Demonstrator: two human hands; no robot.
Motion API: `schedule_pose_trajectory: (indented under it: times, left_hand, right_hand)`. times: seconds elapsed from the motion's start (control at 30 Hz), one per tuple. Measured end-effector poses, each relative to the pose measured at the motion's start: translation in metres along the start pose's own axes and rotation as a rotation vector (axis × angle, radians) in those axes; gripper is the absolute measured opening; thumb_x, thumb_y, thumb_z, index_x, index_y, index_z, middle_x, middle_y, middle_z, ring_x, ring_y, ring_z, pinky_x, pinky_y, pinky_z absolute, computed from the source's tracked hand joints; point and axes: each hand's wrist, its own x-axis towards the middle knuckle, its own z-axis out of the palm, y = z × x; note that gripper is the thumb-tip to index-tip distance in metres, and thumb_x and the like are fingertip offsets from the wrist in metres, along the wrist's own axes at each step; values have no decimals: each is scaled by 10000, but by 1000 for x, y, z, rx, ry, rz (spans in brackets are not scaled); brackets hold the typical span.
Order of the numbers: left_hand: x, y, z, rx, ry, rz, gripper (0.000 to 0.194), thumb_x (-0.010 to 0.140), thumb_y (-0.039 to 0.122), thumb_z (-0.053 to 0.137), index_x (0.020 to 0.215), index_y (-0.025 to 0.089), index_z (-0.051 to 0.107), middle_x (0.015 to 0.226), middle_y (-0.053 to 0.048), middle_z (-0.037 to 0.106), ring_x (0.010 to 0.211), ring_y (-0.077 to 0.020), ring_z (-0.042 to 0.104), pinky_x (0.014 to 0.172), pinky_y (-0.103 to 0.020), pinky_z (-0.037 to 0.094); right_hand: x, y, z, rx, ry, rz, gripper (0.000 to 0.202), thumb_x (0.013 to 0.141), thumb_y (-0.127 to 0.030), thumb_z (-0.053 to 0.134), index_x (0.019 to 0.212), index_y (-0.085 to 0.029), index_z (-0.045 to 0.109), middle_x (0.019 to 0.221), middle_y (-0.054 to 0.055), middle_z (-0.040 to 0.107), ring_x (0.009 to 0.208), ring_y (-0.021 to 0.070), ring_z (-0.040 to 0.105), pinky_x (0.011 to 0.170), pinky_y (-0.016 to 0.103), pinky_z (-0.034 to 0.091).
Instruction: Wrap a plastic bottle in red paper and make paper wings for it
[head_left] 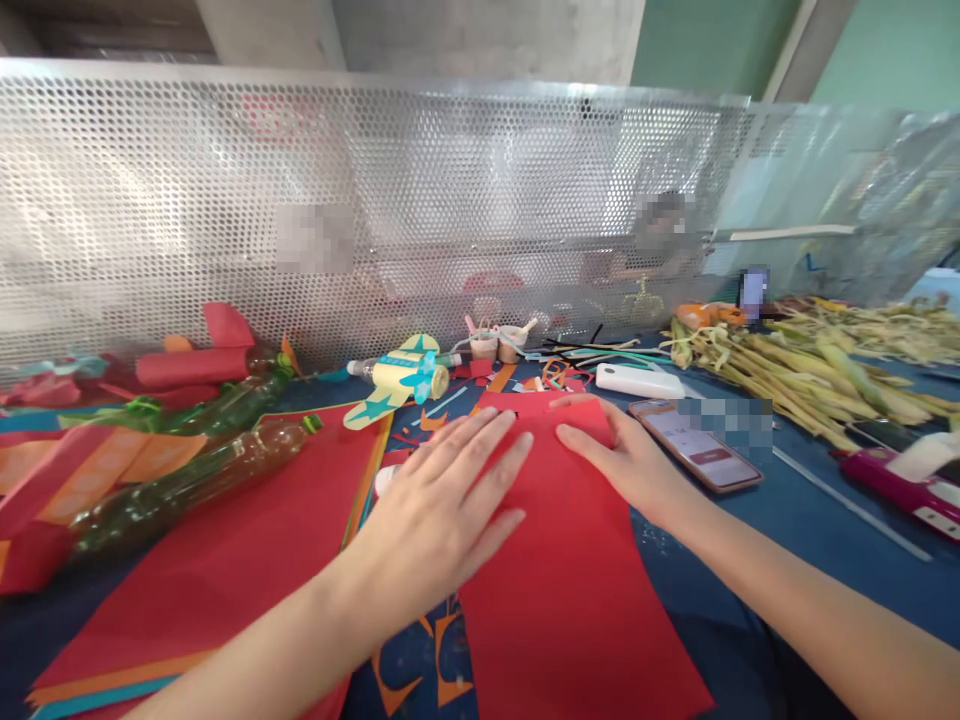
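A long red paper strip point(559, 590) lies in front of me, its near end toward the bottom of the head view. My left hand point(442, 490) rests over the strip's left side, fingers stretched out and flat. At the far right corner, my right hand point(630, 450) has the paper between thumb and fingers. Part of the strip's left edge is hidden under my left hand. Orange paper offcuts point(397, 690) lie below that hand. To its left is a stack of red sheets point(247, 540) with orange and blue sheets beneath.
Plastic bottles point(217, 460) with paper pieces lie at left, and a yellow paper-and-bottle plane point(401, 378) farther back. A phone point(697, 445), a white device point(640, 381), dried husks point(817, 385) and a magenta tool point(904, 485) are at right. A perforated metal screen point(465, 180) borders the table.
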Motion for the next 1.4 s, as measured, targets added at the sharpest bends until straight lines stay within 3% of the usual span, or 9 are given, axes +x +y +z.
schedule_pose_trajectory:
  times: [0.23, 0.43, 0.57, 0.67, 0.77, 0.83, 1.0, 1.2, 1.4]
  left_hand:
    - [9, 1, 20, 50, -121, -196, 815, 767, 506, 641, 1402, 93, 340, 1188, -199, 628, 1014, -348, 630, 830, -463, 530]
    - [5, -7, 33, 4, -155, -211, 711, 813, 476, 601, 1390, 149, 346, 1098, -155, 656, 946, -316, 656, 801, -433, 531]
    - [12, -23, 27, -69, -112, -338, 726, 812, 510, 588, 1391, 174, 310, 1248, -168, 595, 1108, -320, 597, 888, -435, 497]
    - [21, -40, 12, 28, -10, -460, 703, 829, 508, 565, 1376, 134, 329, 1258, -199, 582, 1104, -340, 592, 895, -454, 486]
    - [26, -43, 0, 195, 123, -418, 710, 851, 479, 547, 1387, 78, 311, 1178, -224, 604, 1040, -353, 609, 879, -474, 483]
    - [25, -36, -1, 245, 148, -312, 714, 862, 428, 550, 1414, 78, 264, 1126, -216, 618, 1001, -350, 614, 854, -476, 491]
    - [11, -14, 8, 257, 150, -75, 773, 864, 304, 554, 1473, 98, 125, 1081, -205, 612, 969, -352, 598, 833, -479, 498]
    - [-1, -11, 14, 338, 187, -42, 776, 836, 111, 485, 1487, 82, 64, 1087, -215, 610, 972, -361, 584, 829, -491, 493]
    - [-3, -7, 15, 369, 202, -1, 790, 804, 67, 480, 1485, 62, 80, 1066, -222, 622, 961, -369, 588, 822, -499, 494]
  right_hand:
    - [-9, -4, 4, -224, 65, -175, 304, 766, -408, 641, 1004, -230, 577, 1044, 53, 674, 958, 231, 635, 843, 368, 503]
    - [-6, 2, 5, -152, -10, -151, 343, 781, -425, 632, 1054, -243, 536, 1105, 64, 638, 979, 221, 625, 818, 354, 512]
    - [-3, -4, -3, -80, 123, -306, 425, 802, -444, 610, 1147, -254, 449, 1246, 90, 520, 1181, 212, 501, 952, 361, 442]
    - [-7, -12, -6, -26, 231, -418, 213, 831, -379, 602, 958, -249, 491, 983, 37, 596, 956, 168, 602, 854, 326, 498]
    - [-13, -13, 1, 25, -61, -269, 125, 853, -354, 569, 875, -233, 548, 823, 22, 654, 810, 164, 658, 790, 345, 546]
    - [-17, -11, 9, 101, -238, -183, 231, 818, -353, 606, 1015, -239, 569, 1016, 62, 675, 984, 193, 649, 903, 389, 521]
    - [-19, -10, 24, 265, -451, -125, 532, 744, -432, 676, 1222, -262, 517, 1284, 66, 576, 1199, 222, 538, 1058, 442, 391]
    - [-22, -14, 26, 313, -567, -223, 616, 720, -429, 725, 1276, -280, 507, 1237, 36, 619, 1258, 214, 481, 1094, 431, 338]
    - [-24, -11, 29, 319, -533, -248, 577, 747, -417, 712, 1275, -287, 519, 1213, 28, 636, 1265, 212, 472, 1101, 418, 327]
